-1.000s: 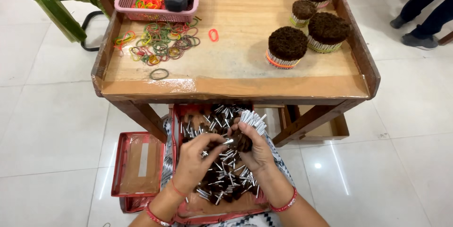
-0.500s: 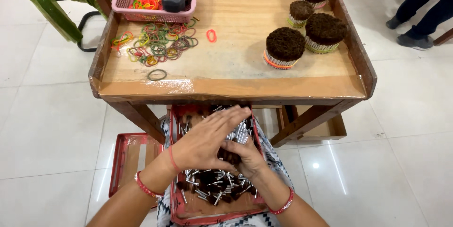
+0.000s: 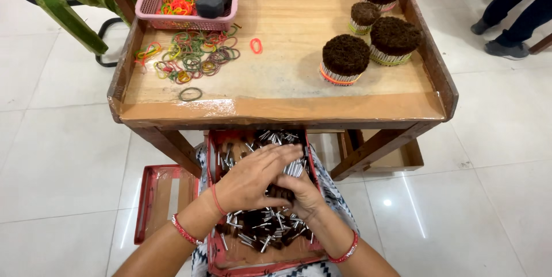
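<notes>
Gathering a bunch of small silver-ended sticks (image 3: 290, 169) over the red tray (image 3: 214, 156) on the lap, the left hand (image 3: 253, 179) lies flat, fingers spread, while the right hand (image 3: 302, 193) cups them below the worktop (image 3: 287, 70).

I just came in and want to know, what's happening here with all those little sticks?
A person's left hand and right hand gather small silver-and-brown sticks in a red tray on their lap. On the wooden table stand four round banded bundles, loose coloured rubber bands and a pink plastic basket.
</notes>
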